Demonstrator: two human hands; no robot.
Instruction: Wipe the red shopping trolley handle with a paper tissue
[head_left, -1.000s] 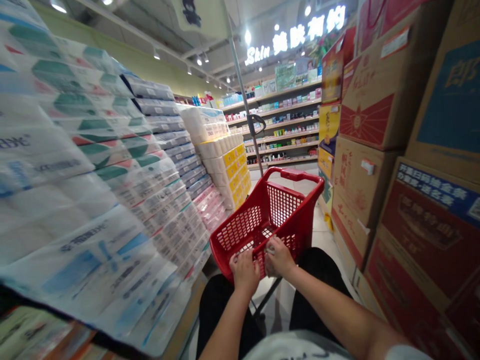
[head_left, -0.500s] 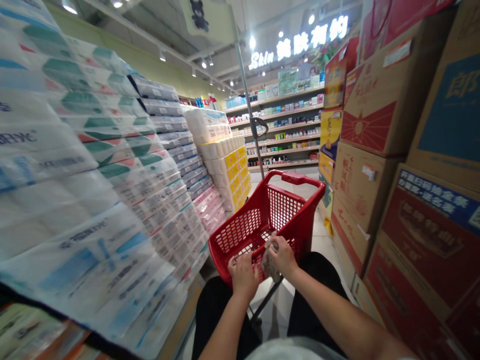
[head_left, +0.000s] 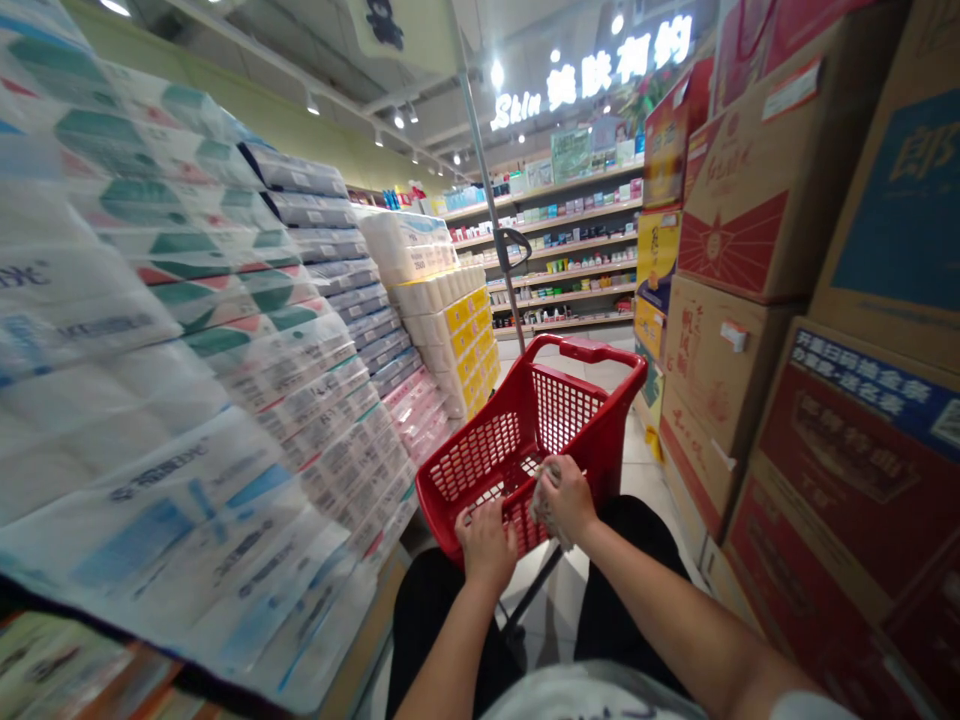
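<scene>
Clutching the near rim of the red shopping cart (head_left: 487,455) at lower centre of the frame, the left grip (head_left: 487,545) is clenched on it. Just to its right, the right grip (head_left: 568,497) grasps a crumpled pale cloth (head_left: 540,505) against that rim. Toilet-paper packs (head_left: 225,400) fill the left side, cardboard boxes (head_left: 750,200) the right.

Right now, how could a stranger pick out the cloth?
Find the red basket in the aisle between tissue packs and cardboard boxes. At its near rim, the right hand grips a crumpled cloth. It alone is pale against red plastic.
</scene>
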